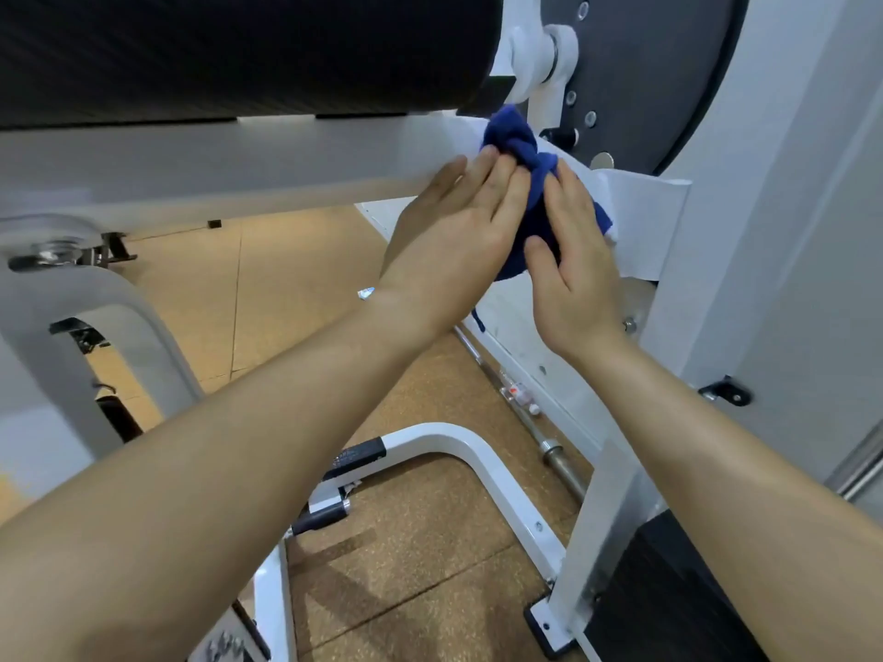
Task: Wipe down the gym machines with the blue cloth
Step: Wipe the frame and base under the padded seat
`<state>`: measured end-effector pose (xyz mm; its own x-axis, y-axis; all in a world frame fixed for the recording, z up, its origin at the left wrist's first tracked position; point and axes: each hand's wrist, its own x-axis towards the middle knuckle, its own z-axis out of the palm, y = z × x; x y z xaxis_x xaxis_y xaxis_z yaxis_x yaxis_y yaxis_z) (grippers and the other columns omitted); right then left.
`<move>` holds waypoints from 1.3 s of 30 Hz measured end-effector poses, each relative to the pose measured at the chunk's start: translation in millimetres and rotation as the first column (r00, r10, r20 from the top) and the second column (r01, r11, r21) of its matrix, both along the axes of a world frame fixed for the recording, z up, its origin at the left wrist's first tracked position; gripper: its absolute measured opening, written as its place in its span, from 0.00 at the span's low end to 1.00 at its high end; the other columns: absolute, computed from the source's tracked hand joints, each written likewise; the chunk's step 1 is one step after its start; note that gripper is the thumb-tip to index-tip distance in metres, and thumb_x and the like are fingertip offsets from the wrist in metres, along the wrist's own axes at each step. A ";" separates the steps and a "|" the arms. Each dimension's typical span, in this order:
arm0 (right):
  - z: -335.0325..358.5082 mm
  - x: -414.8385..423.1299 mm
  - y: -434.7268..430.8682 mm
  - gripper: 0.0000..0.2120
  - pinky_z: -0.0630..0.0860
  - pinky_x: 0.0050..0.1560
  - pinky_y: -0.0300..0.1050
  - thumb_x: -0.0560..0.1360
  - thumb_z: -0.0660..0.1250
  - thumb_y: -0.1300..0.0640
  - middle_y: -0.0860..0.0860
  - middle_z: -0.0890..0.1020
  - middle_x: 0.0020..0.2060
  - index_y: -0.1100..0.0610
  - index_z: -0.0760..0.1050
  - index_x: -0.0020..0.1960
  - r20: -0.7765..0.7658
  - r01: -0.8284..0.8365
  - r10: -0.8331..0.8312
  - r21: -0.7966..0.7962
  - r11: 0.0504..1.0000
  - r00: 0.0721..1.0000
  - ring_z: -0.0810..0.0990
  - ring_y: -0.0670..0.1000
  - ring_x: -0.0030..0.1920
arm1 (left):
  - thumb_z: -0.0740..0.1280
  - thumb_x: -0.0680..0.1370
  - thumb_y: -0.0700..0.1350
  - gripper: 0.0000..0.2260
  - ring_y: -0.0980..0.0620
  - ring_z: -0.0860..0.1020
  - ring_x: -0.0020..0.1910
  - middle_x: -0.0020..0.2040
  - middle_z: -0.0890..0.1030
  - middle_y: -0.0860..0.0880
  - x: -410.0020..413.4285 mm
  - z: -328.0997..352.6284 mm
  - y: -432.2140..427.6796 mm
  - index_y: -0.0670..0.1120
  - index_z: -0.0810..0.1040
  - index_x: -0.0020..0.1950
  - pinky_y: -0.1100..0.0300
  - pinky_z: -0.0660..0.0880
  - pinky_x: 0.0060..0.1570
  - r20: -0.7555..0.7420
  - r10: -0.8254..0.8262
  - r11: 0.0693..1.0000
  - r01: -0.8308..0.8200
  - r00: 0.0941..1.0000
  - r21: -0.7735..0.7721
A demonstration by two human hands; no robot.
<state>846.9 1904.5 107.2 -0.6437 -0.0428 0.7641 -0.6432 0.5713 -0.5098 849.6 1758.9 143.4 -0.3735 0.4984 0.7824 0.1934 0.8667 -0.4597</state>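
Note:
A bunched blue cloth [513,140] lies against the white frame bar [239,164] of a gym machine, just under the black roller pad [239,50]. My left hand [458,231] has its fingers straight, with the fingertips pressing the cloth's left side onto the bar. My right hand [573,260] lies flat over the lower right part of the cloth, fingers straight and the thumb on the fabric. Part of the cloth is hidden behind both hands; a loose thread hangs below.
A grey round weight-stack cover [645,78] and a white pivot joint [540,59] stand right behind the cloth. A white upright [716,231] is at the right. Below are a curved white base tube [458,437], a steel barbell [549,437] and tan cork flooring [430,542].

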 end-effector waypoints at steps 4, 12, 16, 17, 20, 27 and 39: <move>16.9 6.3 -50.5 0.28 0.48 0.77 0.34 0.79 0.56 0.62 0.53 0.61 0.79 0.59 0.62 0.79 -0.091 -0.065 0.069 0.042 0.997 0.993 0.54 0.54 0.81 | 0.57 0.82 0.47 0.20 0.43 0.76 0.68 0.67 0.79 0.41 29.7 7.8 -52.6 0.39 0.75 0.70 0.51 0.66 0.71 -0.066 0.100 0.992 -0.095 0.993 0.084; 23.4 53.4 -148.5 0.24 0.69 0.71 0.53 0.76 0.62 0.66 0.52 0.75 0.70 0.58 0.73 0.72 -0.226 -0.132 0.151 0.097 0.986 0.962 0.66 0.55 0.75 | 0.65 0.80 0.42 0.15 0.43 0.82 0.58 0.59 0.83 0.41 108.0 -1.1 -147.6 0.39 0.79 0.65 0.50 0.77 0.59 -0.146 0.215 0.970 -0.193 0.966 0.148; 17.3 87.1 -193.4 0.20 0.74 0.67 0.51 0.77 0.63 0.67 0.53 0.81 0.63 0.58 0.78 0.67 -0.291 -0.205 0.214 0.063 0.977 0.932 0.76 0.54 0.68 | 0.64 0.82 0.43 0.08 0.41 0.79 0.35 0.40 0.82 0.44 162.1 -2.0 -191.7 0.42 0.80 0.56 0.50 0.74 0.28 -0.098 0.235 0.954 -0.210 0.967 0.216; 18.0 98.7 -205.8 0.19 0.75 0.66 0.48 0.77 0.64 0.68 0.54 0.83 0.61 0.59 0.78 0.67 -0.288 -0.270 0.266 0.028 0.962 0.920 0.78 0.53 0.64 | 0.63 0.83 0.44 0.10 0.42 0.80 0.38 0.43 0.83 0.45 176.5 -2.3 -203.6 0.42 0.81 0.58 0.51 0.75 0.31 -0.093 0.231 0.948 -0.202 0.969 0.246; 22.2 134.1 -246.6 0.18 0.71 0.65 0.33 0.76 0.66 0.70 0.55 0.83 0.60 0.62 0.80 0.65 -0.297 -0.408 0.386 -0.011 0.913 0.873 0.79 0.47 0.61 | 0.63 0.84 0.44 0.11 0.45 0.82 0.53 0.57 0.84 0.46 217.1 -7.4 -239.3 0.42 0.81 0.62 0.55 0.76 0.48 -0.097 0.195 0.926 -0.150 0.976 0.346; 31.9 213.0 -364.1 0.21 0.74 0.64 0.37 0.79 0.64 0.63 0.40 0.81 0.61 0.53 0.76 0.70 0.166 -0.770 0.776 -0.112 0.628 0.609 0.77 0.40 0.63 | 0.68 0.79 0.48 0.14 0.55 0.74 0.47 0.48 0.81 0.54 301.5 -27.5 -319.2 0.50 0.79 0.64 0.62 0.71 0.46 0.053 0.280 0.516 -0.196 0.959 0.834; 9.0 239.6 -495.0 0.05 0.82 0.48 0.50 0.75 0.75 0.53 0.50 0.87 0.42 0.53 0.83 0.49 0.471 -0.550 0.812 -0.600 0.581 0.345 0.86 0.51 0.45 | 0.68 0.80 0.43 0.11 0.54 0.83 0.54 0.56 0.83 0.49 320.4 -34.3 -414.4 0.46 0.76 0.62 0.55 0.81 0.53 -0.281 -0.024 -0.301 0.262 0.959 0.917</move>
